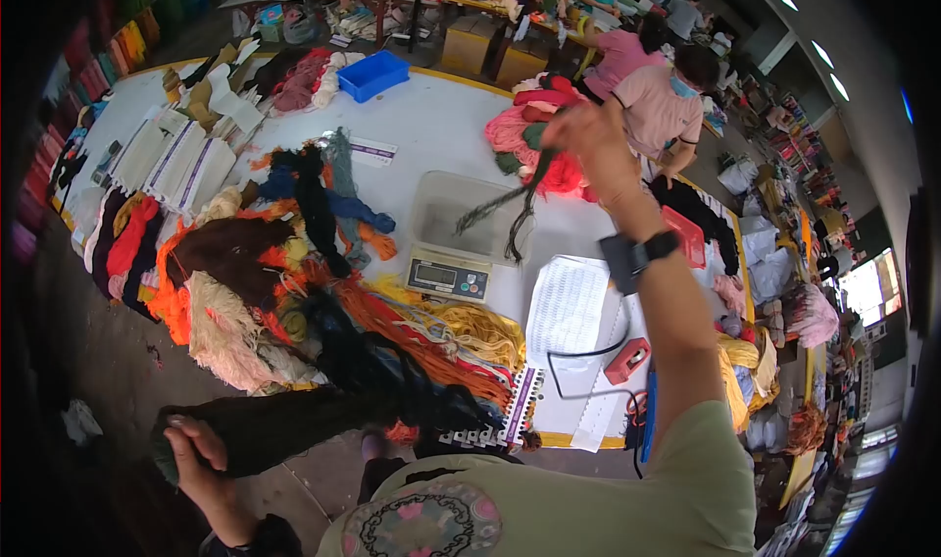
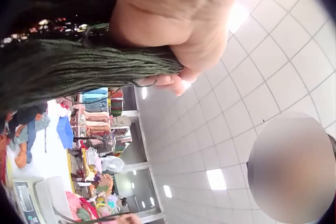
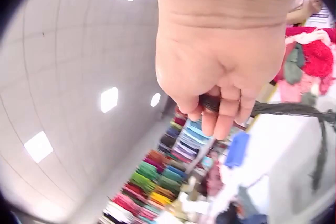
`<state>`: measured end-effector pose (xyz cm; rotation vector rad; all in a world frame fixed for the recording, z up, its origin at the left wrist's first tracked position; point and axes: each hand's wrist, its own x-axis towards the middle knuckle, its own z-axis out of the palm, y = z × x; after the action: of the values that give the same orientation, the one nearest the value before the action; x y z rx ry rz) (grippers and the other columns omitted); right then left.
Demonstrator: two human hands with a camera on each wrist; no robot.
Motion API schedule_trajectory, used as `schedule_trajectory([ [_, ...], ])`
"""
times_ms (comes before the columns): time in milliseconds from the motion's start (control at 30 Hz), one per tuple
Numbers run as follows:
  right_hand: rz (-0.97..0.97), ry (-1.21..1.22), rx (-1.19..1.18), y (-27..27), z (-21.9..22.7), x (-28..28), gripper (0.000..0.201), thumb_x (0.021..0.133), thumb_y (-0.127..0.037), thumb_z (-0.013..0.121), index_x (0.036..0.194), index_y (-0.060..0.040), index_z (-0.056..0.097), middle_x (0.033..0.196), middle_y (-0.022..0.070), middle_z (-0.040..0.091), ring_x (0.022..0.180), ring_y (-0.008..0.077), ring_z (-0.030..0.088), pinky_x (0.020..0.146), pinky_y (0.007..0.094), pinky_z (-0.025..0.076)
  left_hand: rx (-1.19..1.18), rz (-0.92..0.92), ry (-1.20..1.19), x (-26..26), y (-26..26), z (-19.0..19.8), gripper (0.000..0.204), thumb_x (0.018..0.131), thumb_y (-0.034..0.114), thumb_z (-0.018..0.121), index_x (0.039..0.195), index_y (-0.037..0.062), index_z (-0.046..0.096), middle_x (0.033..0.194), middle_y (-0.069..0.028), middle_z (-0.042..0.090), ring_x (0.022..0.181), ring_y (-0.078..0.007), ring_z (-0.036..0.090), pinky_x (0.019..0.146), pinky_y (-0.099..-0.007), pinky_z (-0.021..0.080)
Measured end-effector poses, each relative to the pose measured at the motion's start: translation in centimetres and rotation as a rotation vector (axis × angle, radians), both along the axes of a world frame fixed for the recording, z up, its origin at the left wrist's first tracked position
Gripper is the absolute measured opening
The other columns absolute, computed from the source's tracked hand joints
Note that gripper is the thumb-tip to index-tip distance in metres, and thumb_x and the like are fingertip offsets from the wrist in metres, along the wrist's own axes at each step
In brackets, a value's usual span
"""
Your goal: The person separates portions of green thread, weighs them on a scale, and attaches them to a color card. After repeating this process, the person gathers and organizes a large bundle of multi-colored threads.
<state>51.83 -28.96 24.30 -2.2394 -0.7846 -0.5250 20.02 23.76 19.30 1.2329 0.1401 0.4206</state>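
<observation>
My left hand (image 1: 203, 459) grips the end of a thick dark green yarn hank (image 1: 284, 428), held low at the table's near left side. In the left wrist view the hank's strands (image 2: 94, 69) run through the curled fingers. High over the table, my right hand (image 1: 593, 140) holds a thin dark green yarn bundle (image 3: 286, 109) in curled fingers, its loose ends hanging down. Those ends dangle over a clear plastic tray (image 1: 431, 204) on a digital scale (image 1: 449, 275).
Coloured yarn hanks (image 1: 245, 273) pile across the table's left half. Beside the scale lie a printed sheet (image 1: 569, 297) and a red tool (image 1: 627, 361). Farther off are a blue bin (image 1: 373, 75), pink and red yarn (image 1: 515, 135) and a masked person (image 1: 657, 106) at the table edge.
</observation>
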Motion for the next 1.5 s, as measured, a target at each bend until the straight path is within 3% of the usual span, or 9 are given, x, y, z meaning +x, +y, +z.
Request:
schedule_trajectory([
  [33,0.185,0.549,0.503,0.9,-4.8,-0.1,0.015,0.091,-0.021,0.054,0.092,-0.0059,0.054,0.088,0.0063,0.061,0.08,0.0181,0.058,0.078,0.033,0.045,-0.001,-0.018,-0.003,0.6,-1.3,0.3,0.027,0.1,0.034,0.042,0.089,0.0107,0.052,0.059,0.0033,0.037,0.044,-0.0047,0.031,0.039,-0.0182,0.025],
  [167,-0.291,0.437,-0.342,3.8,-20.4,-3.2,0.022,0.091,-0.029,0.052,0.089,-0.007,0.051,0.089,0.0191,0.062,0.086,0.0387,0.059,0.07,0.0455,0.045,0.042,0.01,0.055,2.2,-4.8,0.0,0.028,0.099,0.032,0.046,0.086,0.0087,0.052,0.059,0.0014,0.04,0.044,-0.0071,0.033,0.04,-0.0206,0.026],
  [333,-0.308,0.435,-0.35,4.7,-24.3,-8.9,0.024,0.084,-0.022,0.062,0.102,-0.0076,0.057,0.106,0.0136,0.058,0.09,0.0327,0.061,0.074,0.0454,0.047,0.042,-0.027,0.14,2.8,-6.0,0.5,0.029,0.098,0.034,0.048,0.085,0.008,0.052,0.059,0.0011,0.041,0.045,-0.0076,0.035,0.04,-0.0212,0.026],
  [567,-0.448,0.352,-0.218,5.7,-22.0,-13.1,0.033,0.078,-0.01,0.068,0.11,-0.0045,0.058,0.123,0.0104,0.045,0.086,0.0301,0.061,0.074,0.0396,0.05,0.0,-0.095,0.197,3.8,-6.9,-0.6,0.029,0.098,0.034,0.049,0.087,0.0068,0.052,0.066,0.0002,0.045,0.053,-0.0085,0.04,0.044,-0.0209,0.031],
  [700,-0.232,0.581,0.157,9.3,-17.2,-14.6,0.029,0.079,-0.012,0.069,0.106,-0.0062,0.061,0.105,0.01,0.055,0.075,0.023,0.059,0.068,0.033,0.048,-0.097,-0.187,0.152,4.9,-9.1,0.3,0.047,0.093,0.04,0.055,0.116,-0.0014,0.055,0.123,-0.0182,0.052,0.104,-0.0245,0.06,0.063,-0.028,0.053],
  [767,-0.122,0.562,0.177,12.8,-13.8,-15.8,0.022,0.083,-0.008,0.068,0.103,-0.0041,0.062,0.097,0.007,0.058,0.068,0.0139,0.058,0.062,0.0266,0.047,-0.138,-0.376,0.043,5.9,-9.9,-0.2,0.053,0.093,0.043,0.053,0.123,-0.0017,0.052,0.141,-0.0213,0.038,0.124,-0.031,0.048,0.08,-0.0372,0.055],
  [967,0.477,0.887,0.39,21.9,-3.3,-20.4,0.015,0.082,-0.012,0.07,0.095,-0.0065,0.064,0.085,0.0014,0.056,0.064,0.0079,0.051,0.054,0.0246,0.04,-0.25,-0.592,-0.054,7.6,-12.0,1.5,0.081,0.088,0.062,0.046,0.136,-0.0033,0.039,0.142,-0.0183,0.037,0.132,-0.0278,0.037,0.108,-0.0426,0.031],
  [1200,0.367,0.649,0.369,27.1,-2.8,-22.9,0.01,0.084,-0.007,0.068,0.092,-0.0047,0.061,0.087,-0.0035,0.054,0.061,0.0031,0.047,0.054,0.0188,0.036,-0.203,-0.676,-0.125,6.9,-10.1,1.2,0.088,0.087,0.066,0.04,0.138,-0.0053,0.035,0.139,-0.0176,0.042,0.13,-0.0244,0.04,0.107,-0.038,0.032],
  [1500,0.297,0.972,0.535,29.1,-0.8,-24.7,0.01,0.088,-0.008,0.063,0.096,-0.0048,0.057,0.082,-0.0028,0.053,0.063,0.0039,0.046,0.052,0.0213,0.037,-0.179,-0.67,-0.063,5.7,-7.8,1.7,0.091,0.084,0.071,0.039,0.137,-0.002,0.036,0.135,-0.015,0.046,0.127,-0.0239,0.043,0.107,-0.0388,0.034],
])
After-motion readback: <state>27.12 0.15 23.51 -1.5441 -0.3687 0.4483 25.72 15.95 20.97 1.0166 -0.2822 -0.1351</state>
